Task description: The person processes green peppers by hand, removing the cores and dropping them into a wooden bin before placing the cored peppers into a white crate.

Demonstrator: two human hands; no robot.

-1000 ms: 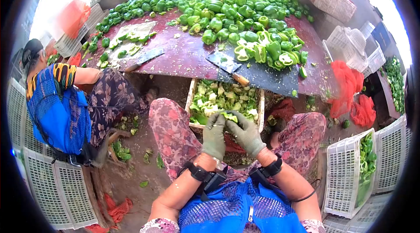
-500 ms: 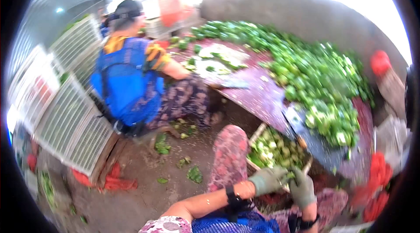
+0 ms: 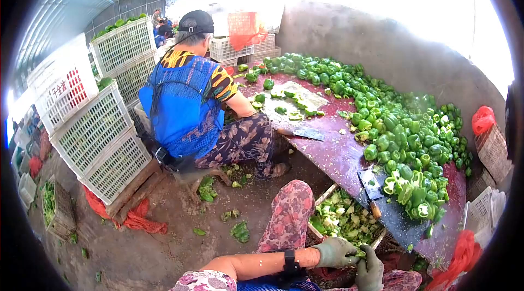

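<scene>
My left hand point(image 3: 336, 252), in a grey-green glove, is closed at the fingertips around a small pale-green piece of green pepper point(image 3: 360, 253). Against the same piece, my gloved right hand point(image 3: 370, 272) has its fingers pressed together. Both hands are at the near edge of a crate point(image 3: 380, 237) full of pepper cores and scraps point(image 3: 346, 215). Beyond it, a cleaver point(image 3: 370, 184) lies on the table, its wooden handle towards me. Cut and whole green peppers point(image 3: 417, 195) are heaped beside the blade.
A person point(image 3: 183, 111) in a blue mesh vest sits at the far left side of the reddish table point(image 3: 327, 152). Another cleaver point(image 3: 307, 134) rests at its edge. White crates point(image 3: 93, 130) are stacked at left. Pepper scraps point(image 3: 240, 231) litter the floor.
The view has shifted and sharpened, so the person and crates appear farther right. My hands are lower in view, still together on the small piece.
</scene>
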